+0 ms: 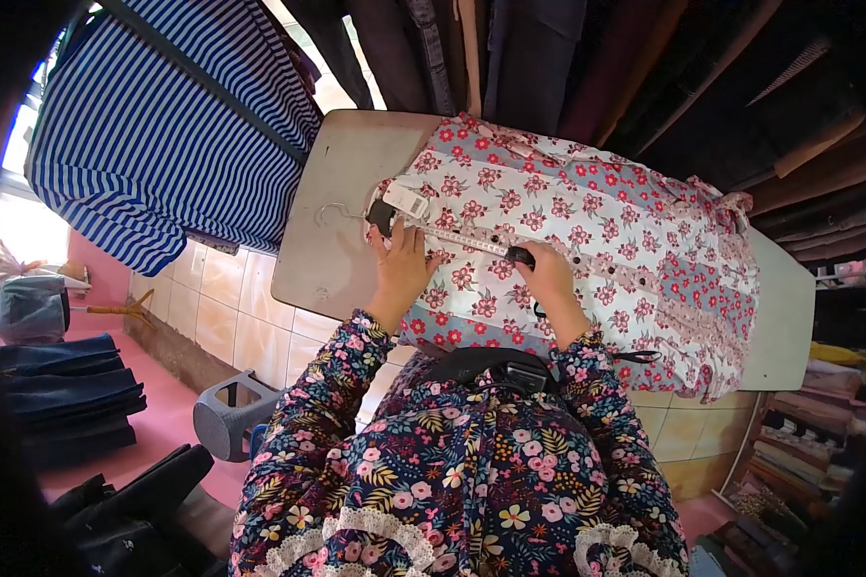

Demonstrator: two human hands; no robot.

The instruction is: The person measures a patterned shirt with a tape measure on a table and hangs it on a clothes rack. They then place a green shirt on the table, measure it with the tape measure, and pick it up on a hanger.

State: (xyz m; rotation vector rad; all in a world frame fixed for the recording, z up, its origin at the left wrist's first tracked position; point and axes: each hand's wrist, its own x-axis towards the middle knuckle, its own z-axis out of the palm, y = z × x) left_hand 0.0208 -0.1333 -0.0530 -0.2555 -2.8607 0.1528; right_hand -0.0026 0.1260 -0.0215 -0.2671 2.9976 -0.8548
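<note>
A floral dress [568,216], white with red flowers and grey-blue panels, lies spread on a pale board, with buttons down its middle. The white strip of a tape measure [467,238] runs along the upper part of the dress from the collar. My left hand [401,274] presses the strip's end down near the collar, beside a white tag [406,200]. In my right hand [551,281] is the tape's black case [521,257], gripped between thumb and fingers. A metal hanger hook [335,213] sticks out past the collar.
The board [342,159] has rounded corners. A blue-and-white striped garment [178,125] hangs at the left, dark trousers [529,58] along the back. A grey stool [233,413] stands at lower left near folded jeans [67,394]. Shelves of folded clothes [799,452] are at right.
</note>
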